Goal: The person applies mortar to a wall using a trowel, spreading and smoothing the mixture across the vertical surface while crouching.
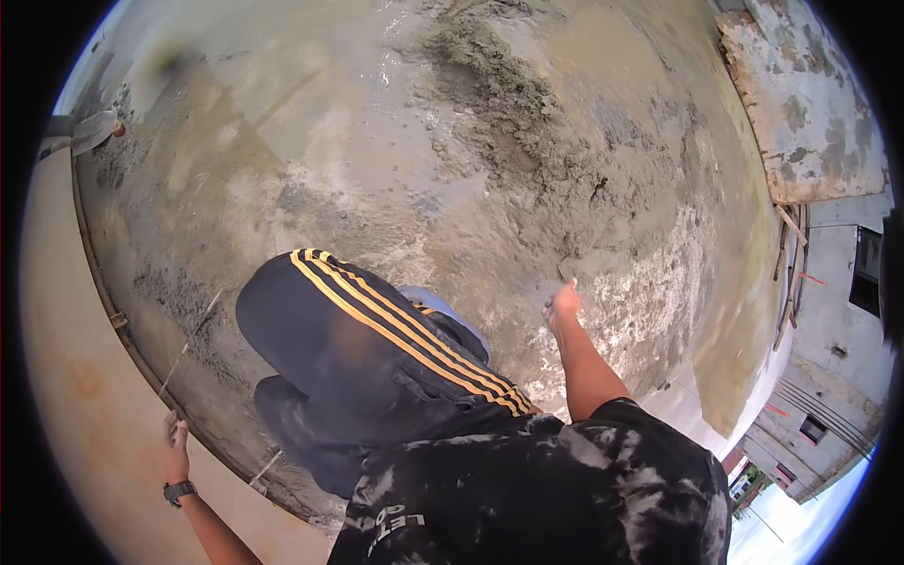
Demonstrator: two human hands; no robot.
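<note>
grey, wet mortar (508,122) lies in a lumpy ridge ahead of the right hand (563,306), whose fingers are curled in; i cannot tell whether they grip anything. the left hand (176,444), with a dark watch (179,492) on its wrist, shows loosely bent fingers near the edge of a smooth tan slab (89,377) and a thin rod (185,348); its hold is also unclear.

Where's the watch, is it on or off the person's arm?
On. The dark watch sits across the left forearm, just behind the left hand, with bare skin showing on both sides.
</note>
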